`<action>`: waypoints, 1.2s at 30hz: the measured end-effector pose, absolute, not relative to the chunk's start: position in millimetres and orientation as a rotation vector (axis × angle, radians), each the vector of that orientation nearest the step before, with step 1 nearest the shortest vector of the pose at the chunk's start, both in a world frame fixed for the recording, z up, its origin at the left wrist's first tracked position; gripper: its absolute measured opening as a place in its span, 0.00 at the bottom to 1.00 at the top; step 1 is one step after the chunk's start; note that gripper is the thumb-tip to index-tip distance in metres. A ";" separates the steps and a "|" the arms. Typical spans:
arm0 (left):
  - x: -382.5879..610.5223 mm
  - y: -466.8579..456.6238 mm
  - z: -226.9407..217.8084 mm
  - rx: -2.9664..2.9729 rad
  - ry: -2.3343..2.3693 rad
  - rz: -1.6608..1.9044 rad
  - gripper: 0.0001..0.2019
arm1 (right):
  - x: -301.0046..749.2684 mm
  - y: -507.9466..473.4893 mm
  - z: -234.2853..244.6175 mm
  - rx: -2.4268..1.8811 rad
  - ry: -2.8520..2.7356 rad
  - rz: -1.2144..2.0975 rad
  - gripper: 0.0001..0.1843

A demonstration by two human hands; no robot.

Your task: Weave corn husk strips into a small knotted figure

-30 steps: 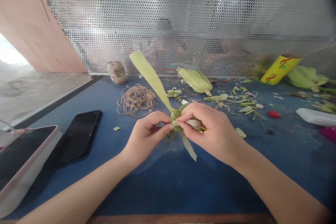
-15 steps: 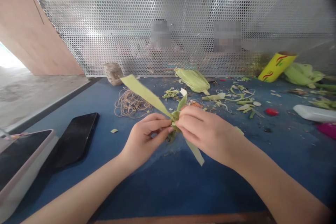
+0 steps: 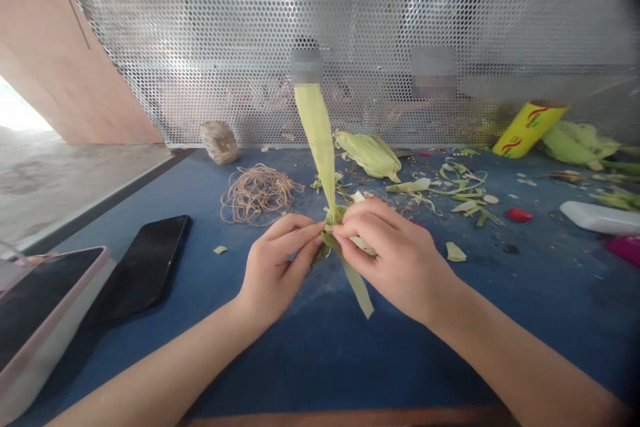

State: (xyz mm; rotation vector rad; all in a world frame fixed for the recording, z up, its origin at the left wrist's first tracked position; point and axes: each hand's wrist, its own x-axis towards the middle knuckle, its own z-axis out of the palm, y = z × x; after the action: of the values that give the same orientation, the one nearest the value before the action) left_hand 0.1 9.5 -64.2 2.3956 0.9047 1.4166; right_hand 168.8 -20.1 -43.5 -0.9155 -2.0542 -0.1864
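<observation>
Between my two hands, above the front middle of the blue table (image 3: 300, 367), is a gathered piece of pale green corn husk (image 3: 317, 140). One long strip of it stands up toward the mesh, and another hangs down below my fingers. My left hand (image 3: 280, 263) pinches the gathered middle from the left. From the right, my right hand (image 3: 395, 253) pinches the same spot, fingertips almost touching those of the left. The fingers partly hide the knot-like middle. Beyond my hands lies a whole husk-covered corn ear (image 3: 369, 155).
A tangle of brown twine (image 3: 260, 193) and a jar-like block (image 3: 220, 142) sit at left. Two phones, one a black phone (image 3: 145, 267), lie nearer. Husk scraps (image 3: 465, 190), a red lump (image 3: 519, 215), a white object (image 3: 600, 217) and a yellow tube (image 3: 530, 128) are at right. Perforated metal (image 3: 250, 13) stands behind.
The long husk strip has swung from leaning left to nearly upright. The lower strip has shifted slightly left. Both hands keep pinching the middle.
</observation>
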 end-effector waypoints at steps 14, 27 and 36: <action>-0.3 10.6 -63.2 2.500 0.829 1.380 0.10 | 166.8 -18.8 -40.0 -0.971 -2.067 -0.061 0.06; -1.8 10.5 -61.1 2.585 0.863 1.462 0.10 | 170.0 -17.5 -42.1 -0.911 -2.015 -0.111 0.05; -3.9 14.9 -68.2 2.710 0.746 1.431 0.12 | 173.3 -18.3 -32.9 -1.022 -2.189 -0.110 0.07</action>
State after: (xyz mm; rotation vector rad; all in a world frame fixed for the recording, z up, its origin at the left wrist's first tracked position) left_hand -3.9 14.9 -68.2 2.7104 0.7458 1.4312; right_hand 173.3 -18.3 -32.9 -1.0217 -2.1895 -0.1103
